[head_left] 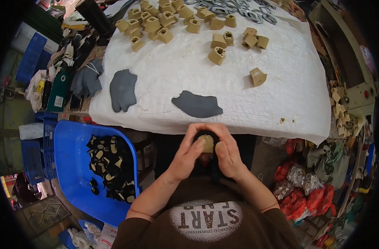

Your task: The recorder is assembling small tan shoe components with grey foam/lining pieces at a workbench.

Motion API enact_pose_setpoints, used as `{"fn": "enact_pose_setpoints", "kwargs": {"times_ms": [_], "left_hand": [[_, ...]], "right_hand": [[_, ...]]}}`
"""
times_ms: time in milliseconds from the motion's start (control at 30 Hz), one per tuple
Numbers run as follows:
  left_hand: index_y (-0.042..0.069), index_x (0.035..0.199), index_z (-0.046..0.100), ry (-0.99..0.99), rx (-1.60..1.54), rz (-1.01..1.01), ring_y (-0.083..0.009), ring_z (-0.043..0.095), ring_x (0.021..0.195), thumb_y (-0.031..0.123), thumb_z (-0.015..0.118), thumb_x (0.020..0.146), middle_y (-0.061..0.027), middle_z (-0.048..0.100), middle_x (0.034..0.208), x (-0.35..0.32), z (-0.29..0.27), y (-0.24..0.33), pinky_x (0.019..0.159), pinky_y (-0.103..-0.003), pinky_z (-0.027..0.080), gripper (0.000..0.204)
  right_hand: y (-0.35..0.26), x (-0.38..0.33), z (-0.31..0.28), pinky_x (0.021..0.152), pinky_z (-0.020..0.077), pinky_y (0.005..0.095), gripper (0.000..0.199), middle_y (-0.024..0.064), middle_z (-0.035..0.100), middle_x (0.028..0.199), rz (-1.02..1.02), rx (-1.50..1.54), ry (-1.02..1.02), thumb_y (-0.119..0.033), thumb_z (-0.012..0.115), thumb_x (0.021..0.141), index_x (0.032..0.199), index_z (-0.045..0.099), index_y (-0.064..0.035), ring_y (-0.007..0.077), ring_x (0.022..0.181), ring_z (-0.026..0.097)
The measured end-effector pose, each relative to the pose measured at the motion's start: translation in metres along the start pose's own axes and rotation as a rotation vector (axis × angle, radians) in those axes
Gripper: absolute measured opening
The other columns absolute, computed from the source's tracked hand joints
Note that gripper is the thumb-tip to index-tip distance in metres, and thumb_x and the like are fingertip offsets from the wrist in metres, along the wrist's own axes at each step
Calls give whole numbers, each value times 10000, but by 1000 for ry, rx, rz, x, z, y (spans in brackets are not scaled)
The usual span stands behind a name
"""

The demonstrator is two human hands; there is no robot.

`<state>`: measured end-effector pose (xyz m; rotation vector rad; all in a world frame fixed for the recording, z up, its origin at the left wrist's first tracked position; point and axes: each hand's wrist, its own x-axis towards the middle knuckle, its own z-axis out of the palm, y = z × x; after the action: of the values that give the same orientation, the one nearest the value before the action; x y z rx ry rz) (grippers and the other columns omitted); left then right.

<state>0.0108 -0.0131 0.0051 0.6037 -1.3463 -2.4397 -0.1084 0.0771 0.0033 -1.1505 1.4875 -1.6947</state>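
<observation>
In front of my chest, just off the table's near edge, both hands are closed around a tan shoe heel (207, 144) with a dark covering piece (201, 134) wrapped about its far side. My left hand (185, 154) presses its thumb on the tan face. Curled round the other side is my right hand (229, 157), thumb bent beside the heel. The fingers hide much of the dark piece. Nearest on the table lies a flat dark grey cut piece (197, 104); a second grey piece (123, 90) lies to its left. One bare tan heel (258, 77) sits apart to the right.
A white sheet (164, 66) covers the table, with several tan heels (152, 25) heaped at the far left. Grey rings (253, 15) lie at the back. Left below stands a blue tub (69, 166) of black-covered heels (110, 166). Red bags (295, 203) lie at the lower right.
</observation>
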Motion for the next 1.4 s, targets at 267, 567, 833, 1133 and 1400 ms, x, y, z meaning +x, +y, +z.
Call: {"fn": "enact_pose_setpoints", "kwargs": {"times_ms": [267,567,833,1133,1400], "left_hand": [[7,1135,503,871,1042,298,-251,509,969,112,567,836,-144,522,1039,-62,-102,0,882,-348,401,323],[122,1196,529,1439,1686,-150,-360,338,1167,163,592,817,-178,393,1247,-169,-182,-20,959,-494,284,387],[16,991,609,779,1206,624,-291,531,968,-36,557,750,-134,564,1016,-50,-96,20,870,-361,421,252],[-17,960,615,347,1026,662,-234,596,724,-39,586,789,-113,612,814,21,-25,19,669,-304,482,175],[-8,1024,609,357,1003,527,-179,569,728,2,602,798,-113,598,873,44,-15,9,658,-286,475,227]], "right_hand": [[7,32,-21,799,397,368,227,78,567,1062,-180,-550,35,-61,655,777,1002,622,-76,271,922,503],[17,50,-18,866,312,404,239,63,531,1137,-206,-925,20,-155,702,748,976,642,-115,270,1028,450],[30,70,-4,802,353,391,129,71,530,1024,-172,-1031,7,-150,697,725,819,640,-83,272,951,453],[32,78,-14,860,360,374,63,83,554,1018,-125,-818,2,-114,605,790,802,621,-54,278,964,448],[40,74,-20,866,338,367,44,59,559,1083,-182,-682,83,-99,598,791,813,623,-71,267,1006,441]]}}
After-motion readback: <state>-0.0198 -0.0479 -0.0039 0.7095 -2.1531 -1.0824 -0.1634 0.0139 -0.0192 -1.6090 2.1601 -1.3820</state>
